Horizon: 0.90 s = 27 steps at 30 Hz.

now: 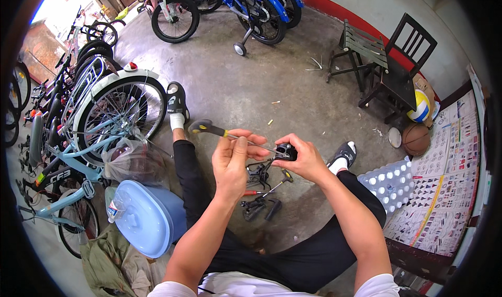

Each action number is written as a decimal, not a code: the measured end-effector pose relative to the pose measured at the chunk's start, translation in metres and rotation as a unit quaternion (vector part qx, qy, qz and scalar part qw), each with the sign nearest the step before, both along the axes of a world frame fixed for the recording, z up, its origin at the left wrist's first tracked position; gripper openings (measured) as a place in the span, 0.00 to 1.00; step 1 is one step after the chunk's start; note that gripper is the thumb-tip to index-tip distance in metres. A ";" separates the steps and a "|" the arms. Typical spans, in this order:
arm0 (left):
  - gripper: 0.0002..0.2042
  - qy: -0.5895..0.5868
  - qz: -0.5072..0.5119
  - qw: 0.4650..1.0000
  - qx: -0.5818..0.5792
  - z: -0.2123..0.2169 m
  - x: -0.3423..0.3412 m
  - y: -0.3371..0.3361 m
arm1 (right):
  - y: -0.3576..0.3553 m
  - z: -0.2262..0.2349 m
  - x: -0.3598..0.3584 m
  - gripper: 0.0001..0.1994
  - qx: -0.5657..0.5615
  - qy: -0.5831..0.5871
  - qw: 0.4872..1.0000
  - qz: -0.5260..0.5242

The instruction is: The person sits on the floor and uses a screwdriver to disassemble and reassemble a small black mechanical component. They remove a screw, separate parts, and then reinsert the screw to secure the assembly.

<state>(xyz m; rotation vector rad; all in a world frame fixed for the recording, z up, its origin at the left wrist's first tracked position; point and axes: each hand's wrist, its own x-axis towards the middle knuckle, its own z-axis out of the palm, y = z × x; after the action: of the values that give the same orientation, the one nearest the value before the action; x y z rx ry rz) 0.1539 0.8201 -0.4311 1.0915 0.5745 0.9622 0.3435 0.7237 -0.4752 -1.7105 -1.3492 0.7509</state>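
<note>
In front of me, my left hand (235, 158) has its fingers closed around the shaft of a screwdriver (209, 128). The screwdriver's black and yellow handle sticks out to the left. Its shaft runs right and slightly down, the tip end at a small black part (286, 152). That part is pinched between the thumb and fingers of my right hand (306, 160); I cannot tell its exact kind. On the floor below lie black bicycle parts (258, 175), a second yellow and black screwdriver (287, 177), a red-handled tool (252, 193) and dark tube-like pieces (273, 209).
Left stand a light-blue bicycle (78, 164), a blue lidded bin (144, 218) and a plastic bag (133, 161). Blue bicycles (256, 9) are at the back. Right are a black chair (400, 83), a folding stool (362, 42), a basketball (416, 139) and packed bottles (387, 184).
</note>
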 end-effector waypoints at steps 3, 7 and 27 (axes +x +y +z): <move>0.08 -0.017 0.033 0.999 0.020 0.002 -0.004 0.007 | 0.001 -0.006 0.000 0.26 -0.007 -0.026 1.000 0.006; 0.08 -0.026 0.028 0.999 -0.005 -0.002 -0.002 0.011 | 0.001 -0.007 -0.001 0.27 -0.001 -0.022 1.000 0.014; 0.07 0.000 0.037 0.997 -0.061 -0.016 0.017 0.004 | 0.000 0.000 0.001 0.27 -0.014 -0.046 0.999 0.001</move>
<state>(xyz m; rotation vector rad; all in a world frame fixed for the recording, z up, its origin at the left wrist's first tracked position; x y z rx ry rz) 0.1712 0.8240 -0.4475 0.9669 0.6691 0.9787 0.3446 0.7240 -0.4748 -1.7857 -1.4079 0.7026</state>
